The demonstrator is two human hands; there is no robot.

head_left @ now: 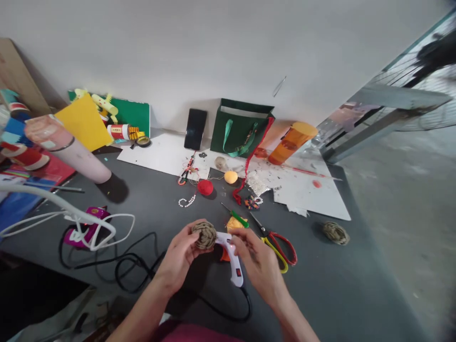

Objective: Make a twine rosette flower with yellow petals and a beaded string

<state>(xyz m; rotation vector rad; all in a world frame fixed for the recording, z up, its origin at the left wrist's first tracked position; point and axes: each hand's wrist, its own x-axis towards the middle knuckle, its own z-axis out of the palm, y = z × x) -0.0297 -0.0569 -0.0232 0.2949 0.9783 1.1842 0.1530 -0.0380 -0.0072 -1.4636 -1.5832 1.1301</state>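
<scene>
I see the coiled olive rosette [205, 235] above the grey surface [342, 289], clamped in my left hand [183, 249]. Just beside it, the white glue gun [234, 267] tilts, its front end toward the rosette. My right hand [258, 254], apart from the left, has thumb and fingers at the gun's upper body; I can't tell whether they grip it. Scissors [280, 246] lie right of it, a green-handled tool [239, 219] beyond, and another rosette [336, 233] well to the right.

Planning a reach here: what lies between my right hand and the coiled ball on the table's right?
In the head view, the red-and-yellow-handled scissors lie between your right hand and that coiled ball.
</scene>
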